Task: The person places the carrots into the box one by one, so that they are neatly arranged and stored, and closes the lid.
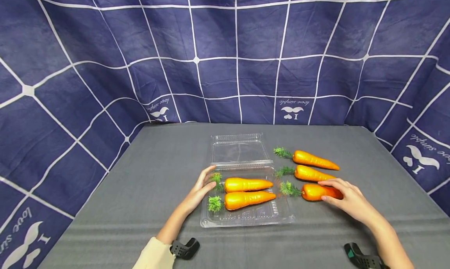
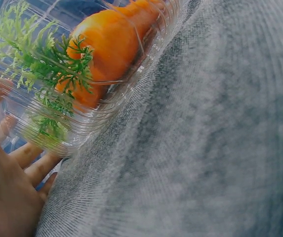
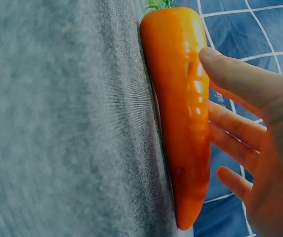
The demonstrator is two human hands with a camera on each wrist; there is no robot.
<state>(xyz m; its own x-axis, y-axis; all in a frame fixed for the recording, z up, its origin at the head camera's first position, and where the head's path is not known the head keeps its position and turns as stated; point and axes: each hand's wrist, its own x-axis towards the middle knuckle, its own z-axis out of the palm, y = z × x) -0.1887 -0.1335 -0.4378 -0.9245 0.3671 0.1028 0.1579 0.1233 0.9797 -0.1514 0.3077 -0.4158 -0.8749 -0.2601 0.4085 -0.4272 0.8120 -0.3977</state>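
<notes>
Two orange carrots with green tops, the upper one [image 1: 247, 184] and the lower one [image 1: 247, 200], lie side by side in a clear plastic clamshell box [image 1: 242, 222]. The box's lid [image 1: 239, 152] is folded back. My left hand [image 1: 197, 193] rests against the box's left side, fingers fairly straight, near the leafy tops. On the right, my right hand [image 1: 348, 200] is over the nearest loose carrot [image 3: 178, 98]. Its thumb meets the carrot's upper edge and the other fingers reach to the far side, their tips partly hidden. That carrot lies on the cloth.
Two more loose carrots, a far one [image 1: 313, 159] and a middle one [image 1: 311, 173], lie right of the box with their tops toward it. Grey cloth [image 1: 158, 163] covers the table. A blue gridded curtain [image 1: 218, 77] encloses the back and sides.
</notes>
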